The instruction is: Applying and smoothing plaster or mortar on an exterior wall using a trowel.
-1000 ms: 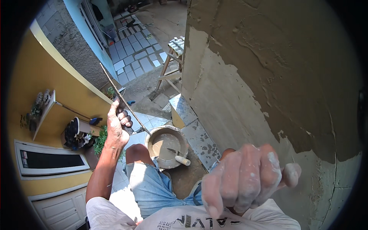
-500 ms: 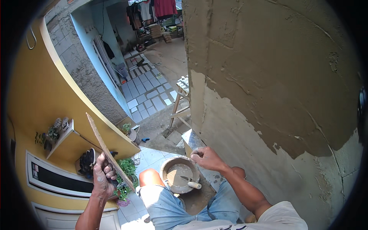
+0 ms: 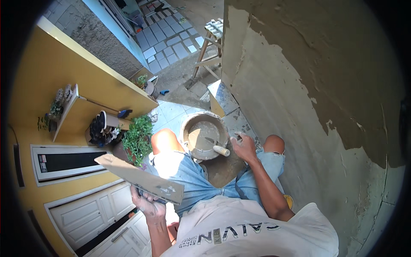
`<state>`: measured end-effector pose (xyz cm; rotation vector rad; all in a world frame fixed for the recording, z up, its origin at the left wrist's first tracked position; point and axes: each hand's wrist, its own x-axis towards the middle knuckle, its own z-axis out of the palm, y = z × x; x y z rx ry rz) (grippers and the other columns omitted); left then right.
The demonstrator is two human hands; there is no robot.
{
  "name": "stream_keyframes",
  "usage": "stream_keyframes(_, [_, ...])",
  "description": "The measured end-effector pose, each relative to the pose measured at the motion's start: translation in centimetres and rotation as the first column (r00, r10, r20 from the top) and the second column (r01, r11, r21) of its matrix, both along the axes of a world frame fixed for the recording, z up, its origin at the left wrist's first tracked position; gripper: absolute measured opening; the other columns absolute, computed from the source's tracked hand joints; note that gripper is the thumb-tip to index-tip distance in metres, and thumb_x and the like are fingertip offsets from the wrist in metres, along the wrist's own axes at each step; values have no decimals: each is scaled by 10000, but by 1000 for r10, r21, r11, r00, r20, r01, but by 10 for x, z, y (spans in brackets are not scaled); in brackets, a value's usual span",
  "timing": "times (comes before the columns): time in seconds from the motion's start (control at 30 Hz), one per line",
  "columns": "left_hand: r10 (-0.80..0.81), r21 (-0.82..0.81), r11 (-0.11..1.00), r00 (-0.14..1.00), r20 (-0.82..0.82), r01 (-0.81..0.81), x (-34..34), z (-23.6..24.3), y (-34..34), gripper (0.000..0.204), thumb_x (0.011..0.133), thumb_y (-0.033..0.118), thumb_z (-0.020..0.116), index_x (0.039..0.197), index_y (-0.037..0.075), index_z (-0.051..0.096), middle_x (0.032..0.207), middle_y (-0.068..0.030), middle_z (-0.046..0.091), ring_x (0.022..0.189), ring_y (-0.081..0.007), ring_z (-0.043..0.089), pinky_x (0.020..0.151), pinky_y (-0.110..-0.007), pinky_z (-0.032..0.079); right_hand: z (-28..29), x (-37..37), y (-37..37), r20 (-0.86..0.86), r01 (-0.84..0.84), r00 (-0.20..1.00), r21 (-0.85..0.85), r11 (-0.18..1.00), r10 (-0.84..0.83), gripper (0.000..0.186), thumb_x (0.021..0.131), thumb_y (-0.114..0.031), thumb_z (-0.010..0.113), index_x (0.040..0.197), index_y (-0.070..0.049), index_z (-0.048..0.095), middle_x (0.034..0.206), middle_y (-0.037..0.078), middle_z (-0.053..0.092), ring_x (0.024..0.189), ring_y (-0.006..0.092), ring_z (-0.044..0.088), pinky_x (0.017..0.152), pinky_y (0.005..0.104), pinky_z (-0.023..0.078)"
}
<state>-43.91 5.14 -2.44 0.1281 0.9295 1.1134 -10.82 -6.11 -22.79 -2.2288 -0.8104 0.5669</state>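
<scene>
A flat wooden plastering float (image 3: 141, 176) is in my left hand (image 3: 149, 206), whose fingers wrap round its handle under the board. The board is tilted, its bare face turned up. Between my knees stands a round, mortar-stained basin (image 3: 185, 128) with some wet mix inside. A trowel (image 3: 221, 150) rests across its near right rim, pale handle outward and blade in the basin. Just right of that handle, my right hand (image 3: 245, 149) hovers above my knee, thumb and forefinger apart, with nothing visible in it.
A wall (image 3: 274, 94) with darker wet plaster above rises close on the right. To the left are a yellow wall (image 3: 102, 73), a shelf (image 3: 66, 113), and a leafy plant (image 3: 138, 135). Ahead stand a wooden trestle (image 3: 207, 51) and a board piece (image 3: 216, 105) by the wall.
My view has tipped downward. The float in my left hand has swung from upright to a flatter tilt nearer my body. My right hand has drawn back from beyond the basin, its pinched fingers parting.
</scene>
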Motion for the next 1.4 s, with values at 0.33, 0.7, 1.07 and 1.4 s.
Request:
stream_keyframes(0.33, [-190,315,926,978,-85,207,88,-32,101,289,1090,281,459,1152,68,645,690,74,375,532,-27,345,444,-189,306,40,-11,17,-105,-274,961,-467,840,255,607,852,-452,687,1159,72,700,1105,310,712,1072,467,680,967,502,520])
stream_keyframes(0.7, [-403,339,881,898,176,329,136,-122,113,482,1075,437,541,1372,59,578,1317,-67,639,1145,-221,618,977,-378,521,-46,-69,61,264,-548,713,-369,751,650,112,698,-121,701,746,-31,746,798,198,729,760,367,733,657,482,559])
stream_keyframes(1.07, [-321,157,930,943,-90,332,125,-147,85,431,1108,364,396,1308,35,589,1162,-103,673,986,-255,673,854,-380,572,-17,-46,71,431,-528,638,-357,770,638,121,689,-126,701,740,-25,743,752,184,720,713,340,729,607,492,548])
stream_keyframes(1.4, [-341,138,933,939,49,332,86,-165,84,537,1091,477,466,1430,65,524,1339,-95,612,1171,-266,595,1021,-419,493,-47,-57,68,-110,-600,788,-360,714,606,334,742,-249,697,921,26,761,974,270,742,973,405,730,849,492,575])
